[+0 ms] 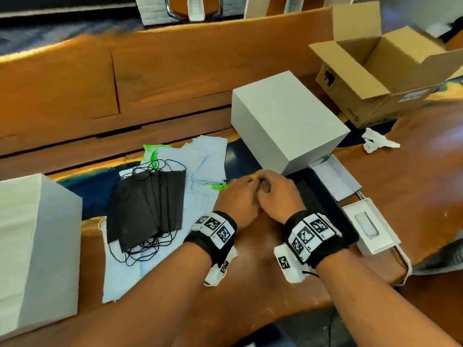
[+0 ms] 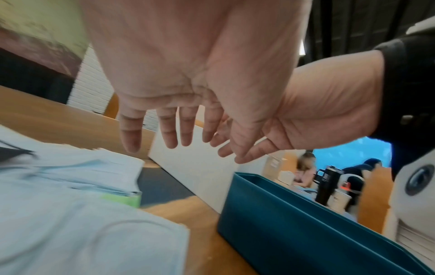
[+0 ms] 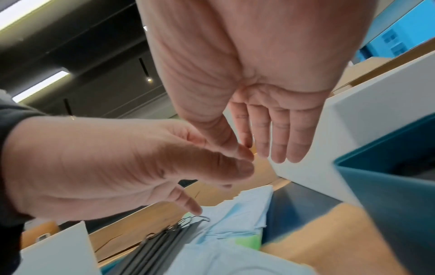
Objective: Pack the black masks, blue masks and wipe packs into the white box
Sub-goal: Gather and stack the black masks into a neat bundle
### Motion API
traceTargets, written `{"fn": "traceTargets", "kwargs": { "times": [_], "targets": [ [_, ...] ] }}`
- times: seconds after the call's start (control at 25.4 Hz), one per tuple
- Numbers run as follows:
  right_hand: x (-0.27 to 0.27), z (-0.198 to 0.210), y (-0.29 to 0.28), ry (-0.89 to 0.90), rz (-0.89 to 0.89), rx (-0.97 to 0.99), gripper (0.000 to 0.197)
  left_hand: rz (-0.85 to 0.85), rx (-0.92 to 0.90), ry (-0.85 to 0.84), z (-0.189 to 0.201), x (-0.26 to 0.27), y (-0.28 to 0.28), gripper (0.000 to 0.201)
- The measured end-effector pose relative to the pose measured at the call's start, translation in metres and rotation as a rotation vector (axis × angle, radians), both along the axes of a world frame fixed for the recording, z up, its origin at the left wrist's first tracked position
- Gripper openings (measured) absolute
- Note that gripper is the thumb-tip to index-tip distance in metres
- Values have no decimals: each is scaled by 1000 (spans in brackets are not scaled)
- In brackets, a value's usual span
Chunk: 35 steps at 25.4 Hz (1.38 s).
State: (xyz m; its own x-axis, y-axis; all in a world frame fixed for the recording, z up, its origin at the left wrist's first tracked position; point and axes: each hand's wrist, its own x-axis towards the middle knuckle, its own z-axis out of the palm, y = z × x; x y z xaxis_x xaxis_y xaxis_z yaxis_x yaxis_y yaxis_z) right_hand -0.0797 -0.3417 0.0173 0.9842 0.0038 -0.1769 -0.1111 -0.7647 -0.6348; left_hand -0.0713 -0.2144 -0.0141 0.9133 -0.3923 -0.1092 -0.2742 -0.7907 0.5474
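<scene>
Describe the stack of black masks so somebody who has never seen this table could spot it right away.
Start at the tall white box on the left edge of the wooden table. Just right of it, blue masks are spread flat, and the fanned stack of black masks lies on top. It is the only dark, pleated pile there, with thin black ear loops tangled at both ends.

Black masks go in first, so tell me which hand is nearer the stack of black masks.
Left. The left hand hovers just right of the stack of black masks, over the blue masks. The right hand is farther right, beside the teal tray.
</scene>
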Motion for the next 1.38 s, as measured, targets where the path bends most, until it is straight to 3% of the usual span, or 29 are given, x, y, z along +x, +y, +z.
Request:
{"fn": "traceTargets", "kwargs": {
  "times": [0.16, 0.39, 0.59, 0.83, 1.14, 1.26, 1.38],
  "targets": [
    [14, 2, 65, 37, 119, 0, 42, 238, 94, 116, 5, -4, 80, 61],
    [23, -8, 169, 60, 348, -20, 39, 534, 145, 242, -3, -26, 194, 68],
    [25, -34, 237, 224, 328, -1, 39, 751, 43, 336, -30, -39, 258, 72],
    [26, -56, 264, 339, 167, -10, 57, 932, -195, 437, -68, -40, 289, 70],
    [36, -69, 284, 409, 64, 64, 65, 961, -352, 380, -58, -31, 286, 49],
    [40, -68, 285, 394, 66, 88, 54, 974, -399, 358, -54, -34, 286, 38],
    [36, -62, 281, 379, 64, 173, 30, 1001, -464, 335, -49, -35, 289, 45]
  ]
}}
